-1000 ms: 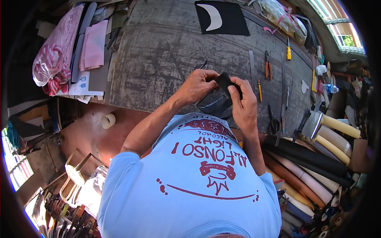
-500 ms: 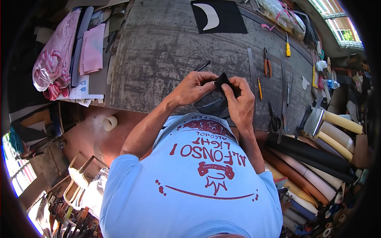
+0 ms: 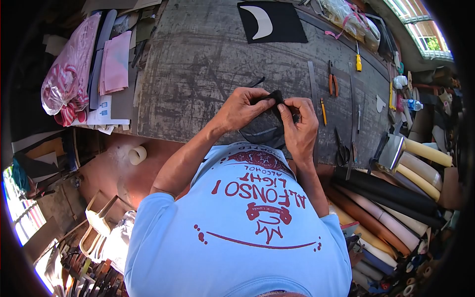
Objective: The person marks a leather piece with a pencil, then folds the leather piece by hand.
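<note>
A dark, flexible piece with a light stitched line (image 3: 264, 129) is held between my hands at the table's near edge. My left hand (image 3: 242, 108) pinches its upper edge from the left, thumb pointing right. On the other side my right hand (image 3: 299, 121) grips the same edge between thumb and bent fingers. A black strip or strap end (image 3: 258, 82) sticks out beyond my left fingers. The lower part of the piece hangs close to the shirt front, and the fingers partly cover it.
On the worn dark table (image 3: 193, 74), a black sheet with a white crescent (image 3: 262, 22) lies at the back. To the right are pliers (image 3: 333, 79), a pencil (image 3: 323, 111), metal rulers (image 3: 312, 86), scissors (image 3: 341, 148) and a yellow-handled screwdriver (image 3: 358, 62). Material rolls (image 3: 391, 198) stand at the right.
The pinched upper edge of the dark piece has flattened from a raised point, and my fingers have shifted slightly along it. The black strip end sits a little differently.
</note>
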Demonstrator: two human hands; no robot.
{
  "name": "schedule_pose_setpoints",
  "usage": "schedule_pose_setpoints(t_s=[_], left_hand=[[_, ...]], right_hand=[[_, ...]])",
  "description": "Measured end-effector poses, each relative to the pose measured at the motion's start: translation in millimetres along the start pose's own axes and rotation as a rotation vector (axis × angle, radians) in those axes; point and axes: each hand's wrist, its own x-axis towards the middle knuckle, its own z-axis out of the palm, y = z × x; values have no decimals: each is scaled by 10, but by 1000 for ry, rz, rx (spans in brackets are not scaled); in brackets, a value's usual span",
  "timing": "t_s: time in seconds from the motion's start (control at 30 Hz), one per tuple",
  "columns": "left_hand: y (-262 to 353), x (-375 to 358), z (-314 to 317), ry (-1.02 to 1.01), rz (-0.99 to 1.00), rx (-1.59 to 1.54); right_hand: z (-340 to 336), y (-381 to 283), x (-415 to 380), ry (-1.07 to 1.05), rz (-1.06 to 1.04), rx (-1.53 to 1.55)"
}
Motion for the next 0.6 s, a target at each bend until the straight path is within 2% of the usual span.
schedule_pose_setpoints(t_s=[0.3,0.4,0.6], left_hand=[[18,-9,-23,-38,0,-107],[-10,5,-15,-34,21,-87],[17,16,-33,-42,17,-106]], right_hand=[[47,7,-39,51,-244,-179],[37,15,-37,46,-239,-170],[12,-7,-7,15,-64,-10]])
